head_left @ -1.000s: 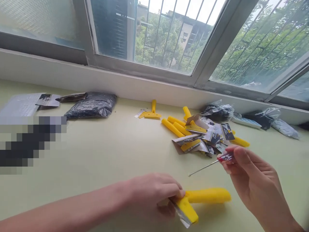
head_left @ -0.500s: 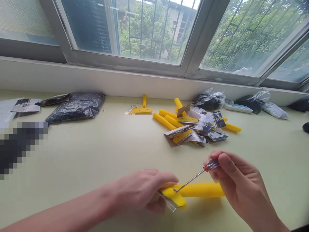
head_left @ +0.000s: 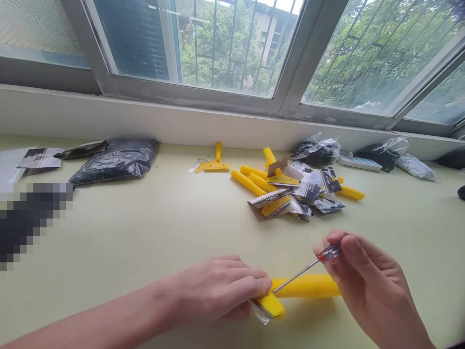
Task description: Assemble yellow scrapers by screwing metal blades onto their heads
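Note:
My left hand (head_left: 225, 288) is closed around the head of a yellow scraper (head_left: 305, 287), thumb and fingers on top of it near the neck. A metal blade edge with a bit of clear plastic shows under the head. The scraper's handle points right, and its end is hidden behind my right hand. My right hand (head_left: 370, 281) grips a screwdriver (head_left: 298, 275) by its clear handle with a red collar. The screwdriver slants down to the left, its tip at the scraper head beside my left fingertips; whether it touches cannot be made out.
Beyond my hands lies a pile of yellow scrapers (head_left: 249, 182) with printed cards (head_left: 308, 186). A disassembled scraper (head_left: 217, 165) lies near the wall. Dark plastic bags (head_left: 116, 160) rest at the back left, more bags (head_left: 317, 151) at the back right, below the windows.
The screwdriver and my right hand have moved slightly right and down, its tip shifting right over the scraper head. My left thumb and fingers have moved over the head near the neck.

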Demonstrator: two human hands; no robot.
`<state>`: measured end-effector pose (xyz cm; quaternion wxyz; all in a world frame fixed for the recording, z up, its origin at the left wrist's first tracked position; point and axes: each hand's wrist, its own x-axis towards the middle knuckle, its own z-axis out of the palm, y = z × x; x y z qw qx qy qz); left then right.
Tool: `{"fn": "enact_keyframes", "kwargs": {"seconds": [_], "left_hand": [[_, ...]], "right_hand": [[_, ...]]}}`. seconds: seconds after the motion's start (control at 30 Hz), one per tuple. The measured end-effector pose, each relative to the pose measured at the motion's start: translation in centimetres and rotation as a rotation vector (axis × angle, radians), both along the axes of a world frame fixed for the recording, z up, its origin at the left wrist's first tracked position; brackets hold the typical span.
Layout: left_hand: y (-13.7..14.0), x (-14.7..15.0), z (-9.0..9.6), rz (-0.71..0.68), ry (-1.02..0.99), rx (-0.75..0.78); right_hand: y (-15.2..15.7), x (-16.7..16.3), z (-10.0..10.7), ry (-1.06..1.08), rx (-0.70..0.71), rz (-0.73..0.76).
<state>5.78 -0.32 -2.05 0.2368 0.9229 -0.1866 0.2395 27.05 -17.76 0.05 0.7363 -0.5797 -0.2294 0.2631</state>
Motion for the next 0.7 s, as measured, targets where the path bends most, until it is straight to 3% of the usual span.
{"fn": "enact_keyframes", "kwargs": {"seconds": [0.27, 0.33, 0.43, 0.57, 0.63, 0.7], "left_hand": [[0.4, 0.0, -0.4, -0.041, -0.038, -0.001], [0.4, -0.1, -0.5, -0.033, -0.042, -0.030], [0.1, -0.3, -0.4, -0.006, 0.042, -0.139], [-0.2, -0.1, -0.1, 0.132, 0.267, -0.480], [0.2, 0.3, -0.1, 0.180, 0.321, -0.754], [1.2, 0.8, -0.2, 0.132, 0.400, -1.092]], "right_hand": [[1.7, 1.3, -0.8, -0.001, 0.036, -0.145], [2.5, 1.0, -0.4, -0.101, 0.058, -0.189], [4.9, 0.2, 1.1, -0.414, 0.104, -0.250], [10.6, -0.4, 3.2, -0.740, 0.180, -0.099], [14.4, -0.5, 3.7, -0.797, 0.187, -0.034], [18.4, -0.4, 3.7, -0.807, 0.174, 0.000]]}}
